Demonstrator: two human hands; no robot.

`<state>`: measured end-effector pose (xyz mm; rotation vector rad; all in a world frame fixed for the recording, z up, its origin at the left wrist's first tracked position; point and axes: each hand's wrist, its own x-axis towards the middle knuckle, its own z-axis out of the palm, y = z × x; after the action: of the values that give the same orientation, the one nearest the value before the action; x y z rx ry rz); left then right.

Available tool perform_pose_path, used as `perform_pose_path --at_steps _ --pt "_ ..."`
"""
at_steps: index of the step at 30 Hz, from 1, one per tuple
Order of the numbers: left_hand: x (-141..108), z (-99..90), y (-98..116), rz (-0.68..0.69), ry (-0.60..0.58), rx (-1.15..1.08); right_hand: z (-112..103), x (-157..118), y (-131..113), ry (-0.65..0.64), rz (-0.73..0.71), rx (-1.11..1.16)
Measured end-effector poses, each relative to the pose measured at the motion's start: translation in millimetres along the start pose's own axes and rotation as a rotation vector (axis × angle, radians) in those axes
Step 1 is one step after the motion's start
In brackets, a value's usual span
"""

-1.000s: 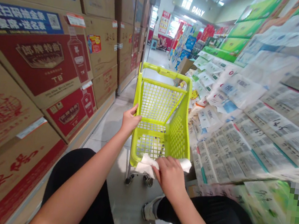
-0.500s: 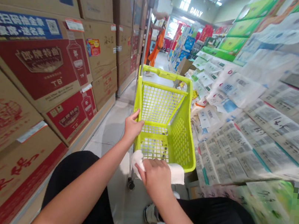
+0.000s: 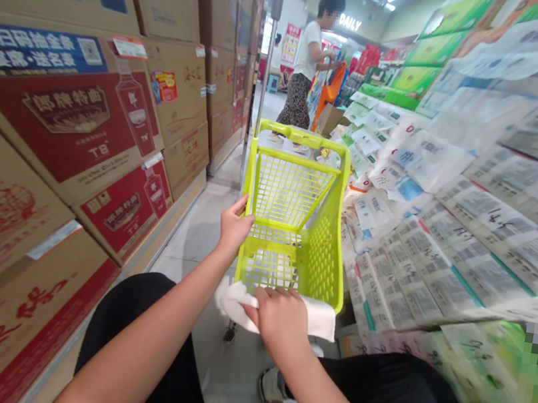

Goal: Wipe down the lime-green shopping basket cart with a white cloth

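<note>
A lime-green plastic shopping cart (image 3: 327,237) stands in front of me, its basket with grid walls facing up and nothing seen inside. My left hand (image 3: 236,225) grips the cart's left rim, thumb over the edge. With my right hand (image 3: 280,311) I hold a white cloth (image 3: 322,318) against the near rim. The cloth drapes over that rim, spreading out on both sides of my closed fingers. My fingertips on the inner side of the rim are partly hidden.
Stacked cardboard cartons (image 3: 75,112) line the left side. Packs of tissue paper (image 3: 487,227) are piled along the right. Ahead in the aisle, a person in a white top (image 3: 309,53) stands by something orange (image 3: 332,93). My knees flank the cart.
My right hand and the cloth have shifted slightly, with the cloth's left end spreading further left. The cart has turned a little. The person ahead has come into full view, moving right.
</note>
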<state>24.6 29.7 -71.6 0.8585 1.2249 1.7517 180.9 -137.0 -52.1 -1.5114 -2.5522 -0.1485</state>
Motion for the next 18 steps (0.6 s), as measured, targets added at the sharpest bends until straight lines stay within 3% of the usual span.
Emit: perform_pose_path --at_steps 4,8,12,18 --pt "3 -7.6 8 -0.053 -0.037 0.026 -2 -4 -4 0.041 -0.026 0.049" --pt "11 -17.6 16 -0.125 -0.071 0.006 -2 -30 26 0.123 -0.054 0.045" --pt "10 -17.6 18 -0.098 -0.044 0.030 -4 -42 45 0.117 -0.076 0.023" --pt "-1 -6.1 9 -0.014 -0.013 0.036 -9 -15 14 -0.068 -0.093 -0.057"
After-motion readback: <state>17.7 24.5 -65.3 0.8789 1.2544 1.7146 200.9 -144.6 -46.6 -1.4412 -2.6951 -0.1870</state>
